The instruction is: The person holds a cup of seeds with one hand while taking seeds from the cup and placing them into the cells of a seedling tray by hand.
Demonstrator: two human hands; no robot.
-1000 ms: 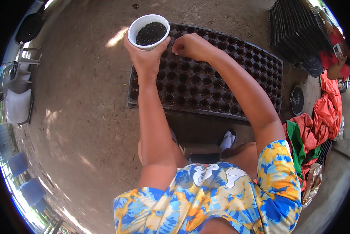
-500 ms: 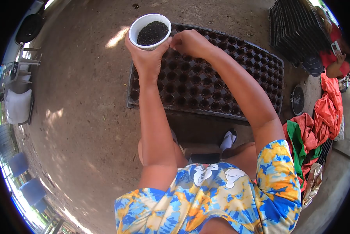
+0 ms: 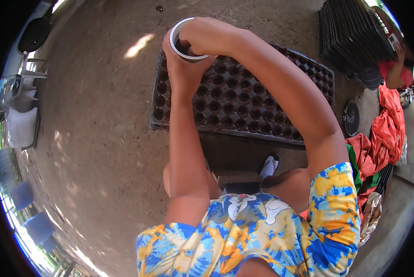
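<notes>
My left hand (image 3: 187, 71) is wrapped round a white plastic cup (image 3: 173, 44) above the left far corner of a black seedling tray (image 3: 229, 95). Dark, small grains like seeds (image 3: 181, 48) lie in the cup, now mostly covered. My right hand (image 3: 209, 36) reaches over the rim with its fingers curled down inside the cup; the fingertips are hidden, so what they pinch does not show. Rows of round cells fill the tray, with brown soil-like matter in them.
A tall stack of black trays (image 3: 350, 39) stands at the far right, beside another person's arm (image 3: 395, 74). Red cloth (image 3: 388, 127) and a round black lid-like disc (image 3: 351, 118) lie at the right. Chairs (image 3: 22, 124) stand along the left edge.
My right hand has moved from beside the cup, over the tray, into the cup. My left hand and the cup have shifted slightly right.
</notes>
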